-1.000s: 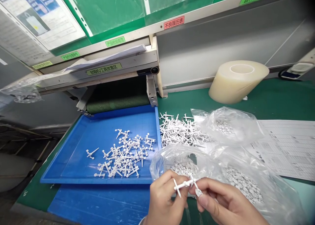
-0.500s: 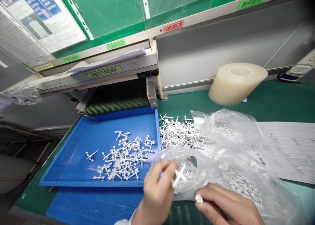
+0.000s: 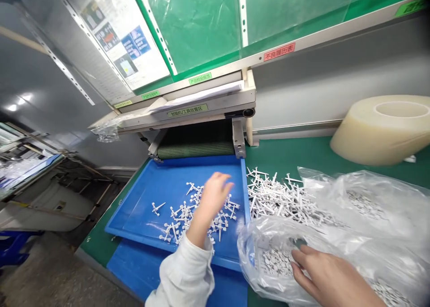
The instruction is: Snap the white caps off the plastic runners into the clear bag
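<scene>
Over the right half of a blue tray (image 3: 141, 208) reaches my left hand (image 3: 215, 195). Its fingers are partly spread and I see nothing held in them. Beneath and beside it lie white cross-shaped plastic pieces (image 3: 183, 215), each a thin stem with small round ends. My right hand (image 3: 331, 273) is at the mouth of a clear plastic bag (image 3: 247, 253). Its thumb and fingertips are apart, next to small white parts (image 3: 277, 262) inside the bag; nothing shows between them. A pile of white plastic pins (image 3: 278, 195) lies just right of the tray.
A conveyor belt (image 3: 196, 148) ends at the tray's back edge, under a shelf (image 3: 215, 107). A large roll of clear film (image 3: 379, 136) stands at the back right. Another clear bag of small parts (image 3: 366, 199) lies on the green table (image 3: 289, 150).
My left hand has moved left from the bag to above the tray, and the cross-shaped piece it held has left it. My right hand no longer shows the small white part. The view has turned left.
</scene>
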Tool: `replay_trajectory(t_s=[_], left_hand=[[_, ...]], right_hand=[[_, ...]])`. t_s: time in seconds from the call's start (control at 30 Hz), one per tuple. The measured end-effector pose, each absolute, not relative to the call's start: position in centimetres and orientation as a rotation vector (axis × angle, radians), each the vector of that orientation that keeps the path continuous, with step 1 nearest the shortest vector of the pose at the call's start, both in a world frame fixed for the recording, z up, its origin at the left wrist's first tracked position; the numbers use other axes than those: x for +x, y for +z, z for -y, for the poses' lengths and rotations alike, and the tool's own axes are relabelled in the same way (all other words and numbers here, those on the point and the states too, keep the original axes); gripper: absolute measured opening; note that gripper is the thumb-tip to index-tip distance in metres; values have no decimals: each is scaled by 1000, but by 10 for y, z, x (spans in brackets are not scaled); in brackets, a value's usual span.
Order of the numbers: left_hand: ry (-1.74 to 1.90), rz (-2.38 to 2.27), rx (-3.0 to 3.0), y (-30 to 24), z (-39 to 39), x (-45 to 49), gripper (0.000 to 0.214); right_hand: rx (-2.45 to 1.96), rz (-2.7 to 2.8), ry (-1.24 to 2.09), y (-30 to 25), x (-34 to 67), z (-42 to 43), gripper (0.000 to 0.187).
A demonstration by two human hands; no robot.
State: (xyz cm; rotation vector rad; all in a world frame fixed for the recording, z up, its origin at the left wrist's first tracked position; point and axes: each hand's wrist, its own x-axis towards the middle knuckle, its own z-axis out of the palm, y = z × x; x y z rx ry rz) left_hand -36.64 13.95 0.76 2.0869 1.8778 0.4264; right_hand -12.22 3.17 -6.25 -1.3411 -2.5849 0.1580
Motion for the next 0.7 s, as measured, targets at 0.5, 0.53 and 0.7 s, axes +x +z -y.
replay_trajectory(t_s=[0.5, 0.53, 0.7], left_hand=[[497, -2193, 1267, -58, -182, -497, 29], [564, -2183, 1268, -55, -181, -497, 29], [978, -2035, 1317, -26, -154, -478, 23]], right_hand=[[-1171, 2569, 135, -56, -141, -32, 24], [-1149, 2565, 171, -51, -139, -30, 24], [-1076, 2302, 614, -21, -129, -20, 22]])
